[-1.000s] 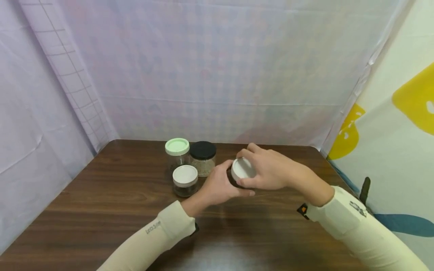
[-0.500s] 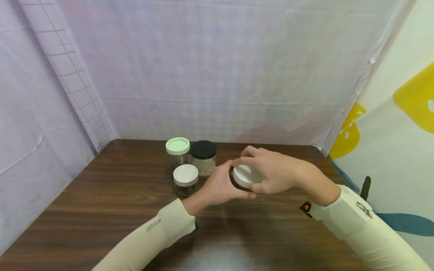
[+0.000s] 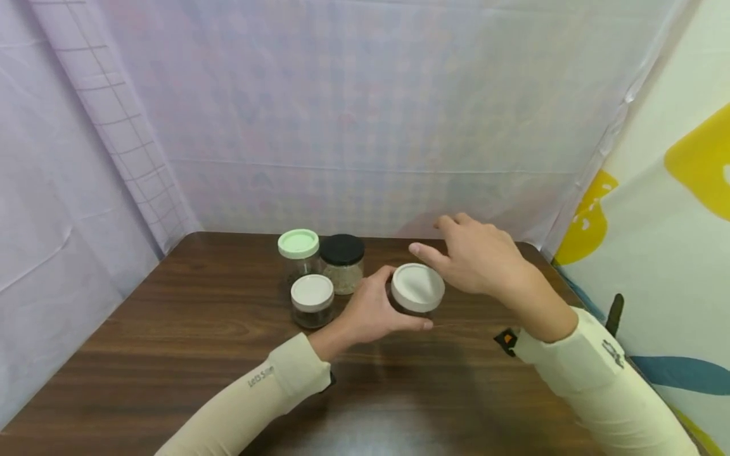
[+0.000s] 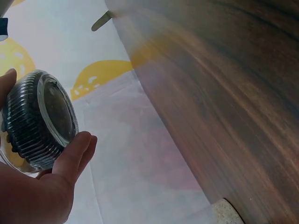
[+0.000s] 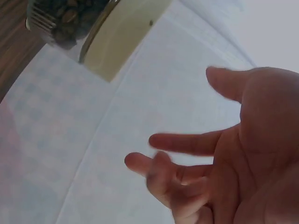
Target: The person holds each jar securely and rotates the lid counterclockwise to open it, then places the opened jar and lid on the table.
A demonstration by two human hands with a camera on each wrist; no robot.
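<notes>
My left hand [image 3: 373,311] grips a glass jar with a white lid [image 3: 418,286], thumb and fingers spread around its side. Ribbed glass and dark contents of the jar [image 4: 30,123] show in the left wrist view, where its base is lifted clear of the table. Up and to the right of the lid, my right hand [image 3: 481,258] hovers and touches nothing. Its fingers are loosely bent in the right wrist view, apart from the jar [image 5: 70,21], whose dark pieces resemble beans or nuts.
To the left stand a small white-lidded jar [image 3: 312,301], a taller green-lidded jar [image 3: 299,246] and a black-lidded jar [image 3: 342,275] with pale grains. The brown wooden table [image 3: 188,335] runs back to a hanging cloth [image 3: 365,126].
My right hand has let go of the white lid and moved up and to the right. The jar stays in my left hand, its lid now in full view on top.
</notes>
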